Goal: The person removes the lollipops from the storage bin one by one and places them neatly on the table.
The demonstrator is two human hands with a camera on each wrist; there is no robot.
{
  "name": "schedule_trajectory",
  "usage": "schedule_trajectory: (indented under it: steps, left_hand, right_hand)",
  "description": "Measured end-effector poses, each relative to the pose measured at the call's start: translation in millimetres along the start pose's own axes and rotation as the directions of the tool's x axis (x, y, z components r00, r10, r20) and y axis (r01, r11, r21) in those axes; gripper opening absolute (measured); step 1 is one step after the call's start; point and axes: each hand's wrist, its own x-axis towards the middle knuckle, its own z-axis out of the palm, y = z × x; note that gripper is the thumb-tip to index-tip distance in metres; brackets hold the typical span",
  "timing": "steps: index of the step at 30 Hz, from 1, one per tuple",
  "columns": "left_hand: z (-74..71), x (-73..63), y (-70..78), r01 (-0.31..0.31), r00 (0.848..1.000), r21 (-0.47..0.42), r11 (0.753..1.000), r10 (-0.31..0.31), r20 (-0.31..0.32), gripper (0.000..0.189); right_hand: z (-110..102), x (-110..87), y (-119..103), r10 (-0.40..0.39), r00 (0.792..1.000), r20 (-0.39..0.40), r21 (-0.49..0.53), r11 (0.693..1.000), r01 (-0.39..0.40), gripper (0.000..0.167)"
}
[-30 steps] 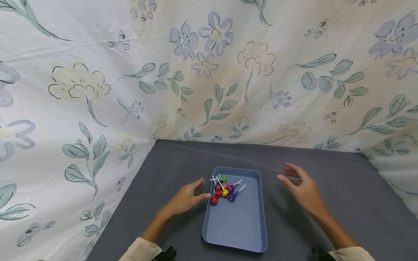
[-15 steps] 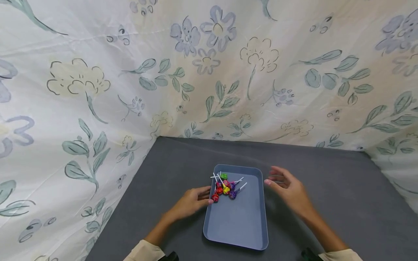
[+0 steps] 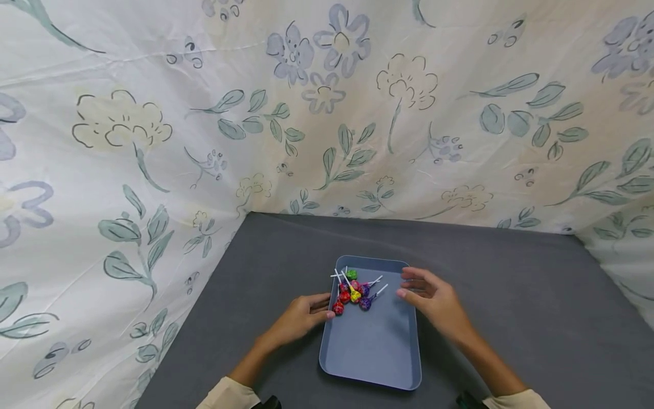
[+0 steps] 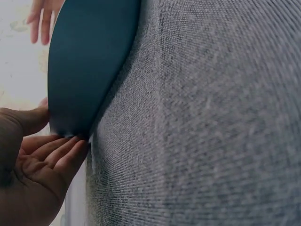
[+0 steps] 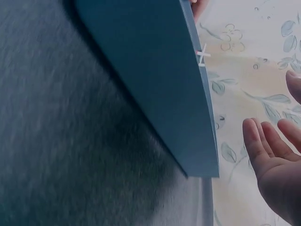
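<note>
A blue-grey rectangular tray (image 3: 370, 355) lies on the dark cloth. Several wrapped lollipops (image 3: 345, 296), red, yellow, purple and green with white sticks, are bunched in its far left part. My left hand (image 3: 300, 319) holds the tray's left side; in the left wrist view the thumb is at the rim and the fingers touch the lower edge of the outer wall (image 4: 89, 61). Over the right rim hovers my right hand (image 3: 438, 301), fingers loosely extended with nothing in them. The right wrist view shows that hand (image 5: 277, 162) apart from the tray wall (image 5: 146, 70).
Dark grey cloth (image 3: 286, 250) covers the table around the tray. A floral-patterned white curtain (image 3: 327, 113) hangs along the back and both sides.
My left hand has come against the tray's left side and taken hold of it. My right hand has moved left, from beside the tray to above its right rim.
</note>
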Motion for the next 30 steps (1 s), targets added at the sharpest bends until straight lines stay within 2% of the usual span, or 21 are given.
schedule_trajectory:
  steps: [6,15,24,30]
  left_hand:
    - [0.0,0.8,2.1,0.033,0.999,0.01,0.999,-0.033,0.005,0.057]
    - [-0.1,0.3,4.7,0.024,1.0,0.001,1.0,-0.024,-0.003,0.056]
    - [0.6,1.3,3.6,0.017,1.0,-0.008,1.0,-0.017,-0.003,0.055]
    - [0.9,2.4,0.7,0.016,1.0,0.002,1.0,-0.016,-0.003,0.055]
  right_hand:
    - [9,1.5,-10,0.019,0.999,0.032,0.028,0.999,-0.02,0.054]
    - [23,10.7,-22,0.068,0.994,0.084,0.055,0.996,-0.073,0.055]
    - [38,19.4,-25,0.124,0.988,0.089,0.038,0.991,-0.128,0.053]
    - [43,27.7,-28,0.11,0.99,0.085,0.037,0.993,-0.114,0.052]
